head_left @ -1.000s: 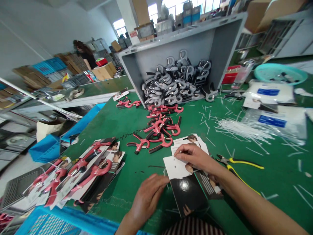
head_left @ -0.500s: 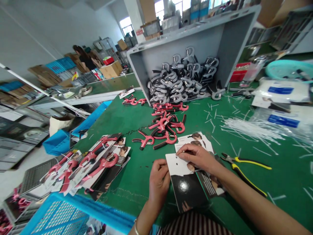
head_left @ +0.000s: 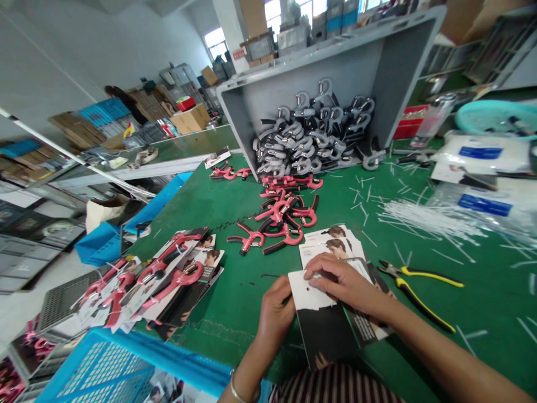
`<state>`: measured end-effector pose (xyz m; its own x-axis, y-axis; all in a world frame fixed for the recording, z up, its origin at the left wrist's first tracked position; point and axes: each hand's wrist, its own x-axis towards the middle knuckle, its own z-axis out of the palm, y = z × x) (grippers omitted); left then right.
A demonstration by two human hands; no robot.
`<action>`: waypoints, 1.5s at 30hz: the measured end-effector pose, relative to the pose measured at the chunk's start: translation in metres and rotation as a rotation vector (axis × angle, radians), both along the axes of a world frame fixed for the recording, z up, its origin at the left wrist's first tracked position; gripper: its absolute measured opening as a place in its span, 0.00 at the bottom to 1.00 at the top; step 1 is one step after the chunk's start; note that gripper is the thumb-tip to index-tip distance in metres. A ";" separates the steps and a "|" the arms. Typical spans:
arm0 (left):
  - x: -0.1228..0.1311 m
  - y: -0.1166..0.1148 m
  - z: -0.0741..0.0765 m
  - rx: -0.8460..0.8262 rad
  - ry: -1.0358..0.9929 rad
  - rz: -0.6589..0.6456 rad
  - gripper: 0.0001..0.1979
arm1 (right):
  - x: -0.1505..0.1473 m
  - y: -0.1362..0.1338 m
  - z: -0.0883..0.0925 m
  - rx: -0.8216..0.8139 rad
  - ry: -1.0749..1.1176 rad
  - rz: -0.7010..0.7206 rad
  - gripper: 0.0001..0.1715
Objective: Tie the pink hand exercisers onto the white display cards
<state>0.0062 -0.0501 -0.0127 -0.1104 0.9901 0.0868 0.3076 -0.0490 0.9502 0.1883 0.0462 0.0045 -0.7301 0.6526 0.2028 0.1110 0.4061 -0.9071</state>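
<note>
Both my hands rest on a printed backing card (head_left: 321,330), white at the top and black below, lying near the front edge of the green table (head_left: 235,302). My left hand (head_left: 274,308) pinches the card's left edge with curled fingers. My right hand (head_left: 342,280) presses down on the card's white top, fingers bent over it. Under the card lies a small stack of similar cards (head_left: 331,243). Just beyond them sits a heap of red hand grippers (head_left: 283,215).
A tilted grey bin (head_left: 377,67) holds several grey hand grippers (head_left: 308,140). Yellow-handled pliers (head_left: 419,285) lie right of my hands. White cable ties (head_left: 423,218) and plastic bags (head_left: 482,201) are at the right. Carded red grippers (head_left: 159,280) pile at the left above a blue crate (head_left: 104,369).
My left hand moved up from the table to the card's left edge and gripped it. The card slid slightly toward me under my right hand.
</note>
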 end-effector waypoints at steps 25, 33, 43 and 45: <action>-0.004 0.012 -0.005 -0.268 -0.402 0.205 0.18 | 0.010 0.023 0.020 0.237 -0.080 -0.271 0.11; 0.025 0.003 -0.020 -0.425 -0.254 0.054 0.25 | -0.120 0.080 0.015 0.205 -0.658 0.068 0.13; 0.036 0.000 -0.040 -0.474 -0.300 0.111 0.26 | -0.132 0.052 -0.007 0.217 -0.797 -0.085 0.21; 0.036 0.003 -0.039 -0.484 -0.310 0.122 0.26 | -0.127 0.057 0.003 0.192 -0.782 -0.107 0.20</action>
<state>0.0427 -0.0472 -0.0522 -0.1737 0.8875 -0.4269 -0.0121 0.4315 0.9020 0.0610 0.1033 0.0072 -0.6427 0.7323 -0.2251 0.7310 0.4981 -0.4664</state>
